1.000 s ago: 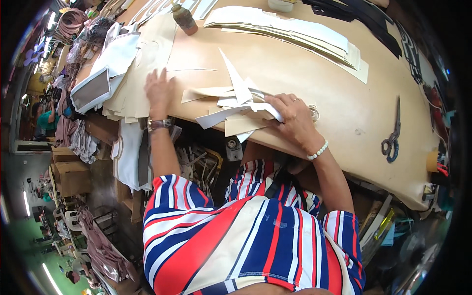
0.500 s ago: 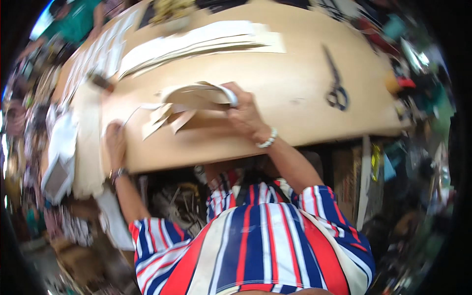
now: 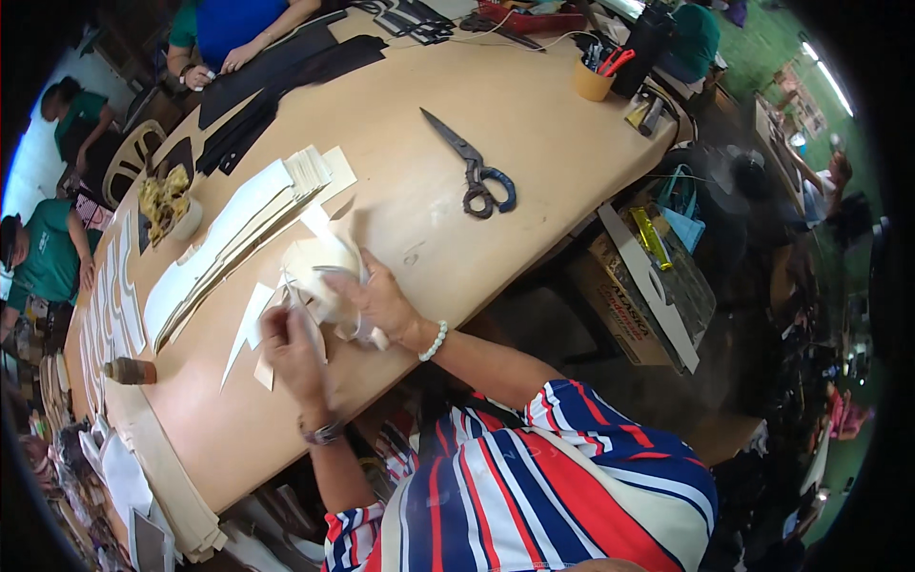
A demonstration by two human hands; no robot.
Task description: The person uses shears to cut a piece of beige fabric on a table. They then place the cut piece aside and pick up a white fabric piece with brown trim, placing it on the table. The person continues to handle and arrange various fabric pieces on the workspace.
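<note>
My right hand is wrapped round a curled bundle of cream cut pieces, held just above the table near its front edge. My left hand, somewhat blurred, is closed beside the bundle's left side. Its fingers pinch a thin pale string that runs to the bundle; the far end is hidden. Pointed cream pieces stick out to the left, behind the left hand. Beyond the bundle lies a long stack of white and cream cut pieces.
Large dark scissors rest on the table to the right. A small brown bottle lies at the left, near narrow white strips. At the back right stands an orange cup of tools. A co-worker handles black pieces across the table.
The view has swung toward the right. My left hand has come from well apart to close beside the bundle, and the string between the hands has shortened. My right hand still grips the bundle.
</note>
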